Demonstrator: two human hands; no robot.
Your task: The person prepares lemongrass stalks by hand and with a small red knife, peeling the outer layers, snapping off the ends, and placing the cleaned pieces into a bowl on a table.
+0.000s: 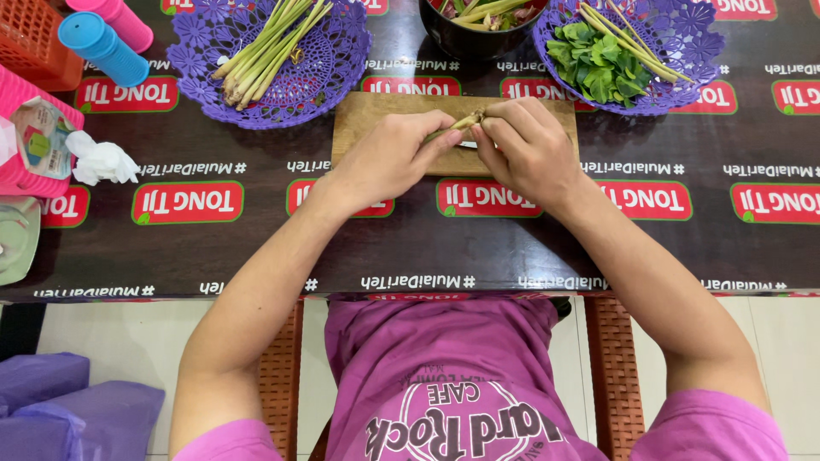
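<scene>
Your left hand [389, 158] and right hand [528, 147] are both closed around one lemongrass stalk [461, 125], held just over the wooden cutting board [367, 119] on the dark printed table [256, 248]. A purple basket [333, 77] of stalks sits behind, to the left.

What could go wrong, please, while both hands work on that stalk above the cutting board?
1. The lemongrass stalk is thin and pinched between the left hand and the right hand; it might slip or snap.
2. Something metallic shows under the fingers on the cutting board; if it is a blade, fingertips may be close.
</scene>
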